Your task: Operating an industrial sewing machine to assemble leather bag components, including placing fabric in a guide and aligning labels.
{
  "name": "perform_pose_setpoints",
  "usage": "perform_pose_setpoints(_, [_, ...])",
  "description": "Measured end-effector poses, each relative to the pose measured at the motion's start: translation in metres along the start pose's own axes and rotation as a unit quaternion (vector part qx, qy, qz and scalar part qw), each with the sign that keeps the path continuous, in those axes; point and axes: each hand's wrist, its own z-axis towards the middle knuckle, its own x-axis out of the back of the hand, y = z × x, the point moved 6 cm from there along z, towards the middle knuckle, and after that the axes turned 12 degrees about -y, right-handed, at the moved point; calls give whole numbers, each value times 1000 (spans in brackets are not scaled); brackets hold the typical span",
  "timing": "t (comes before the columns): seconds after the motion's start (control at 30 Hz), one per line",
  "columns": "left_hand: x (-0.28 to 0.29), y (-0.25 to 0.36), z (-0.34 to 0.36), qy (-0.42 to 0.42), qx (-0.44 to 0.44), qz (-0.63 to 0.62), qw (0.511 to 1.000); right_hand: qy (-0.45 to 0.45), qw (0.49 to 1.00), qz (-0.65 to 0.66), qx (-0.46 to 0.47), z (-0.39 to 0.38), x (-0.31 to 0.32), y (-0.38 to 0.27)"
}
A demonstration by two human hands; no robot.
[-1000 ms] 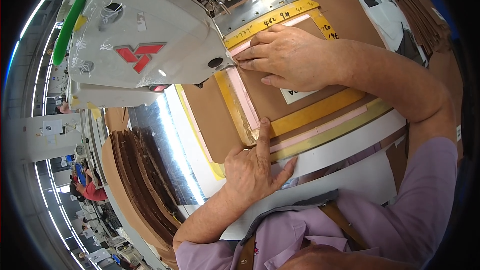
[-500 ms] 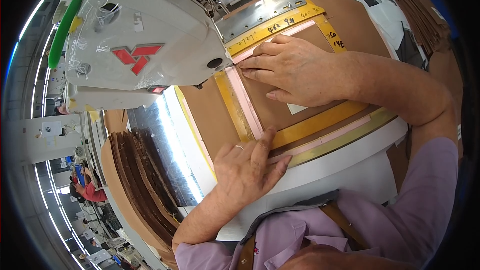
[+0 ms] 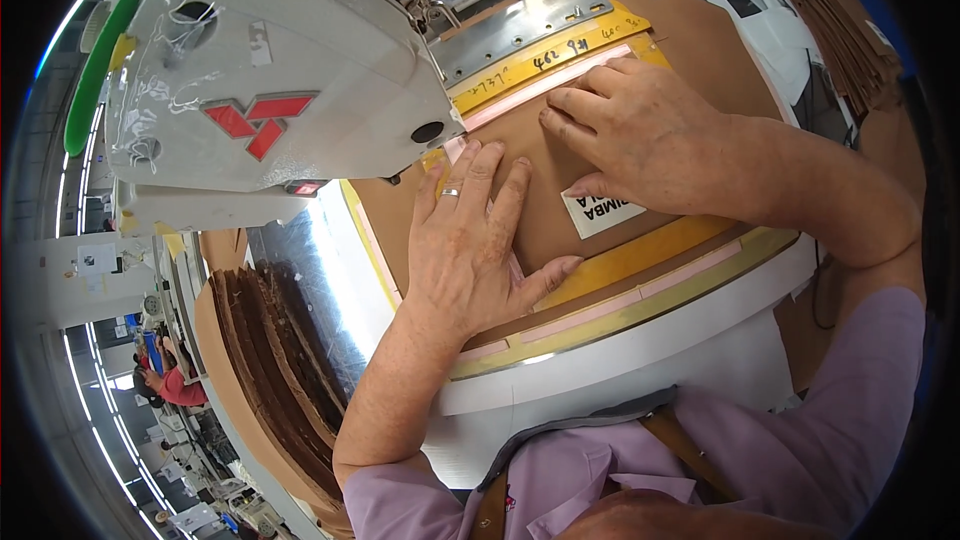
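Observation:
A brown leather-like panel lies inside a yellow frame under the sewing machine head. My left hand rests flat over the frame's left bar, fingers spread and pointing away, covering most of a pink strip there. My right hand presses on the panel, its fingers outstretched near a second pink strip along the far bar. Beneath its thumb shows a white label with black print. A perforated metal plate is fixed at the frame's far side.
Brown pieces are stacked at the left beside a shiny metal surface. Another brown stack sits at the far right. A green lever sticks out by the machine head. A person in red is distant at left.
My left hand has moved from the frame's near left corner farther away, onto its left bar. My right hand has slid rightward from the far left corner, and more of the label shows.

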Motion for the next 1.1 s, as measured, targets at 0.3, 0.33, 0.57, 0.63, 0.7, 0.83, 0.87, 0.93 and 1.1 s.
perform_pose_setpoints(0.3, [-3,-2,0,-21,4,-8,1000,52,999,0,-17,3,1,-2])
perform_pose_setpoints(0.33, [-3,-3,0,-21,7,-10,1000,53,998,0,-18,5,1,-2])
perform_pose_setpoints(0.57, [-1,-7,1,-45,18,-7,999,43,999,12,-14,17,6,-1])
perform_pose_setpoints(0.63, [-3,-10,-4,-27,6,5,1000,54,998,20,-8,17,7,0])
perform_pose_setpoints(0.7, [-2,-12,-5,-33,9,2,999,68,998,16,-11,15,8,1])
perform_pose_setpoints(0.83, [-2,-16,-8,-33,14,-3,999,73,997,24,-17,6,10,8])
perform_pose_setpoints(0.87, [-2,-16,-9,-33,14,-4,999,69,997,36,-21,4,10,10])
perform_pose_setpoints(0.93, [-1,-19,-10,-41,38,-15,998,65,996,49,-25,0,9,15])
perform_pose_setpoints(1.1, [-1,-27,-18,-34,40,-17,998,92,995,36,-32,-10,14,22])
